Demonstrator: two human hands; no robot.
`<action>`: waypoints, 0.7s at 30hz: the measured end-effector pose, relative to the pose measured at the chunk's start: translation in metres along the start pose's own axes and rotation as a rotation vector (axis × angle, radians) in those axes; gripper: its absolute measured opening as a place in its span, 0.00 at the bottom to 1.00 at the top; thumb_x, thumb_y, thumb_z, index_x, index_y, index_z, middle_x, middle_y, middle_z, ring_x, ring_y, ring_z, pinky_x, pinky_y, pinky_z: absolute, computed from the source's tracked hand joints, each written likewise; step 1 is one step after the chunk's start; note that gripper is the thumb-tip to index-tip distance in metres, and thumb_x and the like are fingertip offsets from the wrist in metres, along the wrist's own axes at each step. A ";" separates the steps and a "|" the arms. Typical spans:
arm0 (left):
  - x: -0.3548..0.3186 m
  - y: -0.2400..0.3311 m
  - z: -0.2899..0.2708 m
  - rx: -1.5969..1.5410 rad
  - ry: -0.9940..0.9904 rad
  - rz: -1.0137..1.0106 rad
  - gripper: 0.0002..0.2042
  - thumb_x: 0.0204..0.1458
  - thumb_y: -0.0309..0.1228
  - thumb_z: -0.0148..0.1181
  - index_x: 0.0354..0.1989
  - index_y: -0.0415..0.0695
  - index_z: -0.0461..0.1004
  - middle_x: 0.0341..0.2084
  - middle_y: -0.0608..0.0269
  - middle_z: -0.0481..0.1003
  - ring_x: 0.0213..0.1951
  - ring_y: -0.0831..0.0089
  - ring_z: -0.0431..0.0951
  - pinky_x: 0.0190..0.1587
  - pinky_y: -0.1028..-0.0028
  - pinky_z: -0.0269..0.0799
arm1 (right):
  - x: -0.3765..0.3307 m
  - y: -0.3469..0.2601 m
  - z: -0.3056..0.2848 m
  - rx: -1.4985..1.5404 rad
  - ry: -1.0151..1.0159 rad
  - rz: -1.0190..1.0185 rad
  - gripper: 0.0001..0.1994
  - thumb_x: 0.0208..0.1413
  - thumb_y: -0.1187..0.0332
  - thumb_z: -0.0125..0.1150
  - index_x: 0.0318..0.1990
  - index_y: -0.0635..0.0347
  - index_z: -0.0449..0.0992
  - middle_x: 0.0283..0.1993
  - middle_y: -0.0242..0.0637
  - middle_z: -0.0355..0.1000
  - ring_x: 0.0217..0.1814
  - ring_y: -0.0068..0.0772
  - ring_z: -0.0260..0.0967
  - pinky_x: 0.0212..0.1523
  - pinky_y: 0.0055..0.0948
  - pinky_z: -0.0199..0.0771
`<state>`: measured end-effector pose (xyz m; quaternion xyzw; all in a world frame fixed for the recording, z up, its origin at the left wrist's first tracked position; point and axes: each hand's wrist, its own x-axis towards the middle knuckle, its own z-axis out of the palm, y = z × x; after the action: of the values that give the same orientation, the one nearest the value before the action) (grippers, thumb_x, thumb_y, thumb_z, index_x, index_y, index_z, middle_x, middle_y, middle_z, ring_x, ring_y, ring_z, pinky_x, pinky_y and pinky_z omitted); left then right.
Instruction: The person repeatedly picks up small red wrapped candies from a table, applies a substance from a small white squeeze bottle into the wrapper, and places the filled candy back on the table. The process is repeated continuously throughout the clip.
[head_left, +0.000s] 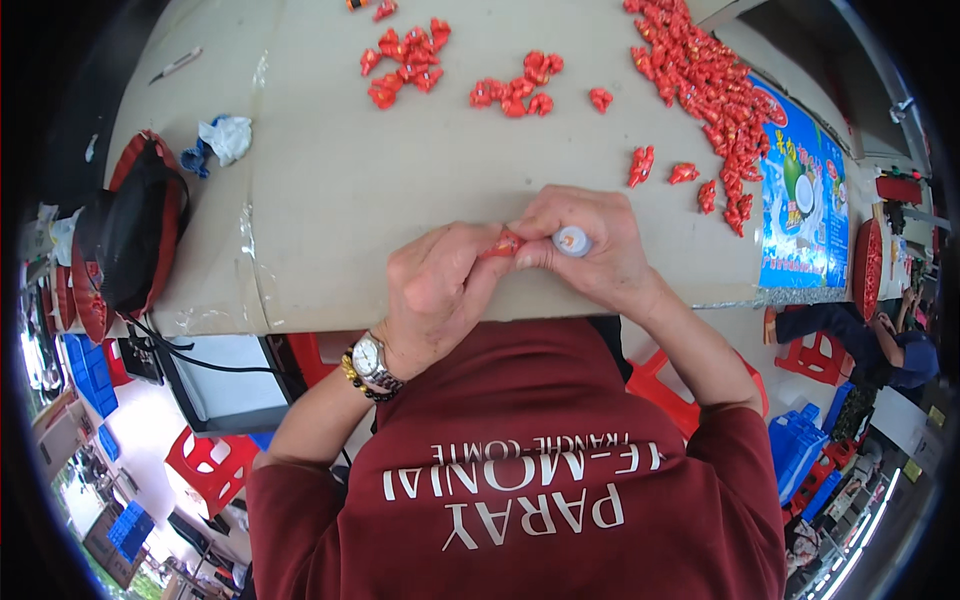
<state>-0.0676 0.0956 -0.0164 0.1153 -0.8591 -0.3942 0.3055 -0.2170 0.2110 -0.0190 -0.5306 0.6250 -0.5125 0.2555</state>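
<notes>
My left hand [432, 290] pinches a small red figurine [503, 244] between thumb and fingertips, just above the table's near edge. Close against it, my right hand [600, 250] is closed around a slim white tube or pen; only its round white end [572, 241] with an orange centre shows. The tube's other end is hidden by the fingers, so I cannot tell whether it touches the figurine. More red figurines of the same sort lie beyond my hands in two loose clusters [408, 62] [517, 88], with a few single ones [641, 166] to the right.
A large heap of red figurines [700, 90] runs down the table's [330, 200] right side, beside a blue printed sheet [800, 190]. At the left lie a black and red bag [145, 225], crumpled white tissue [230, 138] and a pen-like tool [176, 65]. Red stools [212, 465] stand below.
</notes>
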 end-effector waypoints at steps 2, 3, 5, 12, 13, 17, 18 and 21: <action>-0.001 0.001 0.002 -0.032 0.033 -0.063 0.08 0.40 0.20 0.66 0.30 0.38 0.75 0.21 0.58 0.75 0.22 0.68 0.76 0.24 0.73 0.70 | 0.001 -0.003 -0.001 0.001 0.041 0.004 0.09 0.41 0.74 0.70 0.30 0.64 0.76 0.27 0.37 0.73 0.27 0.31 0.71 0.28 0.25 0.70; -0.003 0.001 0.001 -0.048 0.042 -0.089 0.10 0.41 0.21 0.67 0.33 0.38 0.75 0.23 0.58 0.76 0.23 0.71 0.77 0.25 0.75 0.72 | 0.002 -0.006 0.000 -0.005 0.074 0.009 0.09 0.40 0.74 0.70 0.29 0.64 0.76 0.27 0.37 0.73 0.27 0.33 0.71 0.28 0.26 0.69; -0.006 -0.001 0.005 -0.177 0.049 -0.162 0.14 0.40 0.23 0.68 0.37 0.38 0.75 0.25 0.58 0.77 0.23 0.72 0.77 0.26 0.76 0.72 | 0.003 -0.012 0.000 -0.043 0.119 -0.002 0.09 0.40 0.75 0.70 0.30 0.63 0.77 0.26 0.37 0.73 0.27 0.32 0.71 0.28 0.26 0.69; 0.014 0.014 -0.020 0.011 -0.019 -0.071 0.20 0.33 0.27 0.72 0.39 0.42 0.76 0.21 0.62 0.73 0.21 0.70 0.67 0.25 0.74 0.67 | -0.027 -0.022 -0.027 0.068 0.453 0.197 0.08 0.45 0.81 0.64 0.35 0.65 0.77 0.30 0.33 0.72 0.26 0.19 0.67 0.28 0.18 0.67; 0.015 0.006 -0.027 0.079 0.037 -0.018 0.16 0.35 0.26 0.70 0.36 0.42 0.76 0.19 0.60 0.71 0.21 0.66 0.67 0.26 0.71 0.67 | -0.031 -0.020 -0.037 0.016 0.531 0.230 0.08 0.46 0.81 0.64 0.35 0.65 0.77 0.30 0.32 0.72 0.26 0.18 0.66 0.27 0.17 0.66; 0.026 -0.031 -0.052 0.252 0.166 -0.043 0.04 0.44 0.25 0.64 0.28 0.40 0.77 0.15 0.58 0.71 0.21 0.67 0.68 0.25 0.71 0.64 | -0.047 -0.005 -0.077 -0.299 0.669 0.350 0.07 0.48 0.79 0.63 0.36 0.66 0.77 0.29 0.30 0.71 0.26 0.16 0.65 0.26 0.15 0.64; 0.030 -0.036 -0.061 0.342 0.175 -0.060 0.04 0.46 0.26 0.62 0.28 0.40 0.77 0.15 0.58 0.71 0.21 0.67 0.68 0.25 0.71 0.64 | -0.051 -0.001 -0.085 -0.355 0.683 0.376 0.07 0.48 0.79 0.63 0.36 0.66 0.77 0.29 0.30 0.71 0.27 0.17 0.65 0.27 0.16 0.64; 0.041 -0.052 -0.082 0.501 0.196 -0.119 0.05 0.50 0.27 0.58 0.30 0.37 0.77 0.15 0.57 0.71 0.20 0.68 0.70 0.25 0.72 0.64 | -0.054 0.004 -0.097 -0.557 0.661 0.377 0.07 0.47 0.77 0.64 0.36 0.66 0.77 0.29 0.33 0.72 0.29 0.21 0.68 0.30 0.20 0.67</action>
<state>-0.0520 -0.0065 0.0037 0.2753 -0.8878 -0.1737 0.3252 -0.2861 0.2965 -0.0015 -0.2644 0.8720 -0.4113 -0.0209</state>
